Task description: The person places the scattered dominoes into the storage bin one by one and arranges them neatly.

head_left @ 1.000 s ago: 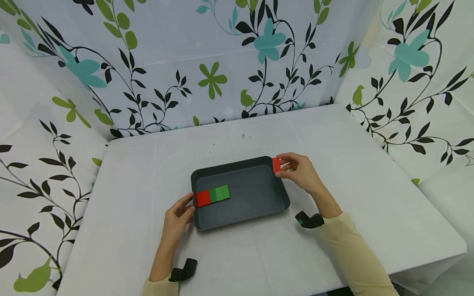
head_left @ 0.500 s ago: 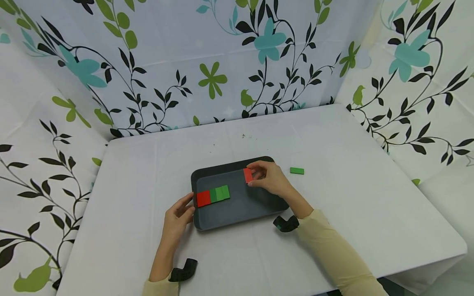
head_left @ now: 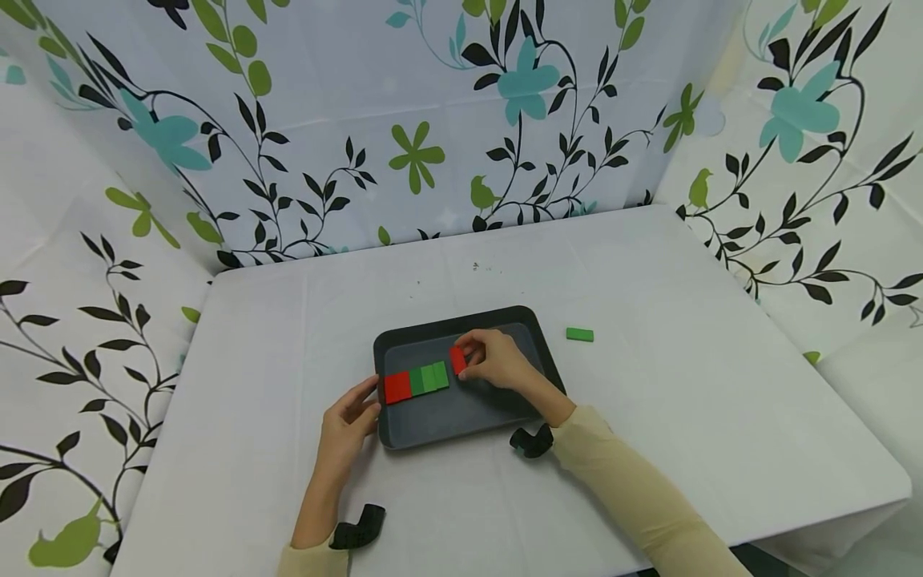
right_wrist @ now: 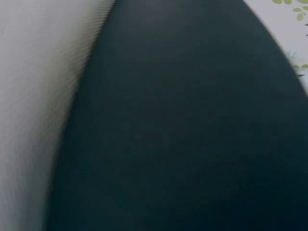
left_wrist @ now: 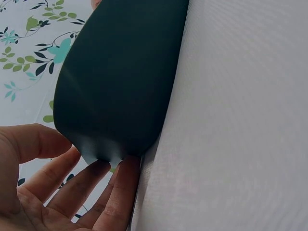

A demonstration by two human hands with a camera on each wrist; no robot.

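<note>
A dark grey rectangular tray [head_left: 461, 425] lies on the table, turned slightly. Inside it, at the left, red blocks [head_left: 398, 388] and green blocks [head_left: 429, 377] stand side by side in a short row. My right hand [head_left: 500, 361] is over the tray and pinches a red block [head_left: 458, 361] between thumb and fingers, just right of the row's green end. The fingertips of my left hand [head_left: 344, 425] touch the tray's left end from outside; in the left wrist view, the fingers [left_wrist: 120, 192] rest against the tray's outer wall [left_wrist: 115, 86].
One green block [head_left: 580, 334] lies on the white-covered table [head_left: 274, 449], to the right of the tray. Patterned cloth [head_left: 324, 96] hangs behind the table and along its sides. The right wrist view shows only the tray's wall [right_wrist: 178, 120] and cloth, with no hand.
My right hand has carried the red block leftward from the tray's right rim to beside the row. The green block on the table has come into full sight. My left hand stays put.
</note>
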